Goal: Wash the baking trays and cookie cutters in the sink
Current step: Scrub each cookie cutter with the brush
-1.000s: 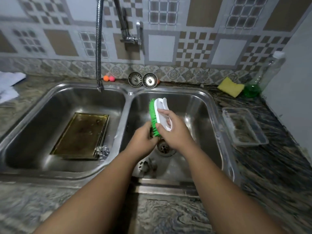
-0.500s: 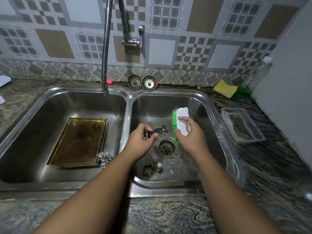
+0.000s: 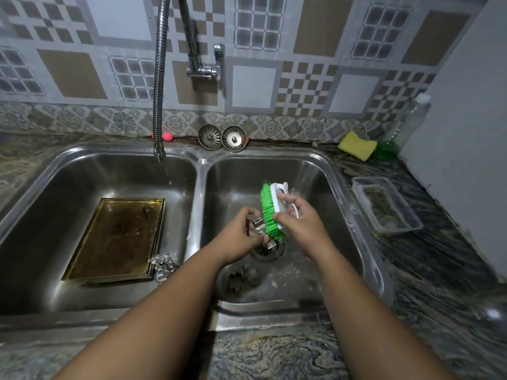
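Note:
Over the right sink basin (image 3: 323, 171), my left hand (image 3: 241, 237) grips a metal cookie cutter (image 3: 259, 229). My right hand (image 3: 299, 226) holds a white scrub brush with green bristles (image 3: 270, 212), and the bristles press against the cutter. Two more cookie cutters (image 3: 242, 278) lie on the right basin's floor near the drain (image 3: 267, 252). A stack of brownish baking trays (image 3: 118, 237) lies flat in the left basin (image 3: 82, 165), with another shiny cutter (image 3: 163, 266) at its near right corner.
A flexible faucet hose (image 3: 158, 105) hangs over the left basin, dripping. Two strainer plugs (image 3: 222, 137) lean on the back ledge. A yellow sponge (image 3: 356, 145), a bottle with green liquid (image 3: 403, 127) and a clear plastic container (image 3: 384, 204) sit on the right counter.
Half a second ago the brush was held away to the right of the cutter; now my right hand has brought its bristles back against the cutter in my left hand.

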